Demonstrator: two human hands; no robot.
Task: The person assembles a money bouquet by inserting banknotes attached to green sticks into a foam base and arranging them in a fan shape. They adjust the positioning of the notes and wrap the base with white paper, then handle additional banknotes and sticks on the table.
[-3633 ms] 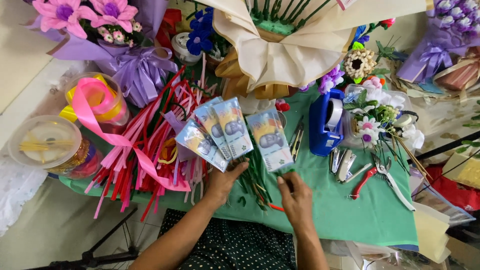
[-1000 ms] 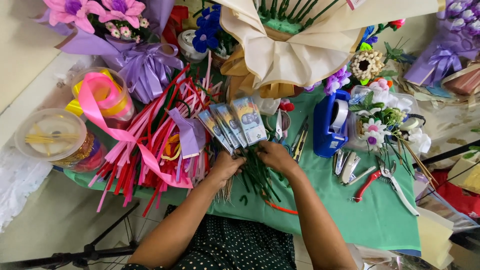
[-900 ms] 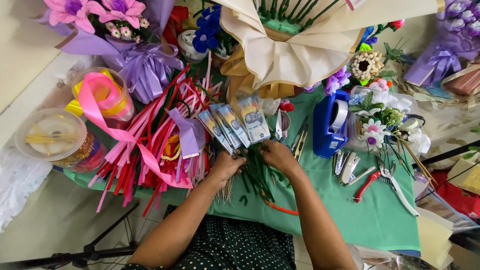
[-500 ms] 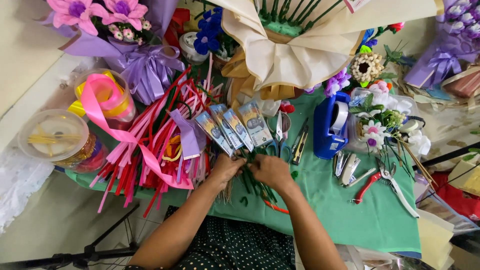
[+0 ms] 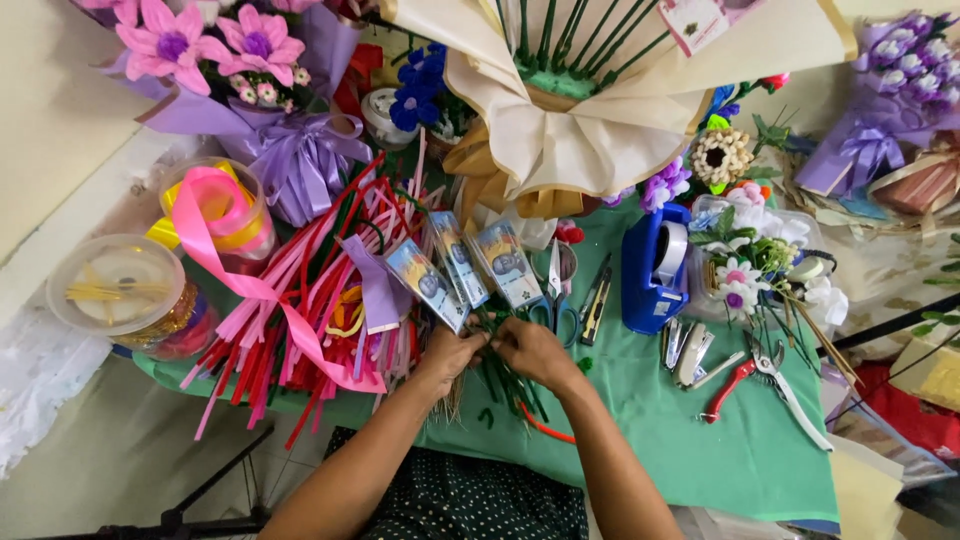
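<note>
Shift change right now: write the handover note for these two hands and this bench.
Left hand: closed on the gathered stems under three fanned banknotes.
Right hand: pinching the same stems from the other side.
Around: scissors just above the hands on the green cloth, blue tape dispenser to the right, red-handled pliers beyond, red and pink sticks on the left.
Done: three notes on stems, bunched into one fan.
Left: no binding visible on the bunch; the big cream-wrapped bouquet stands behind.
</note>
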